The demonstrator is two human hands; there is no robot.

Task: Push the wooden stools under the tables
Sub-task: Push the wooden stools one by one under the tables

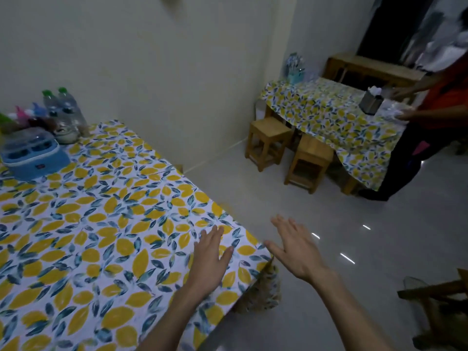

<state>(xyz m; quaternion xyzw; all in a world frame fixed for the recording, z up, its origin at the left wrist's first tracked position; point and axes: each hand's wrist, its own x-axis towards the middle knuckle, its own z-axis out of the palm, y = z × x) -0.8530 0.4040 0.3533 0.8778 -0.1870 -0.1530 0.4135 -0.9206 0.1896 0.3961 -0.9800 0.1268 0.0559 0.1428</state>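
Observation:
A near table (106, 224) with a yellow lemon-print cloth fills the left. My left hand (211, 257) hovers flat over its right corner, fingers spread, holding nothing. My right hand (295, 249) is open in the air just past the table's corner, above the floor. A far table (329, 115) with the same cloth stands at the right by the wall. Two wooden stools stand beside it: one stool (269, 141) out by the wall, another stool (310, 163) partly under the hanging cloth. A third wooden piece (350, 184) peeks from under that cloth.
A person (428, 115) in red and dark clothes stands at the far table handling things on it. A blue container (34, 154), bottles (62, 107) and jars crowd the near table's back left. A wooden frame (440, 300) juts in at lower right. Glossy tiled floor (329, 249) lies between.

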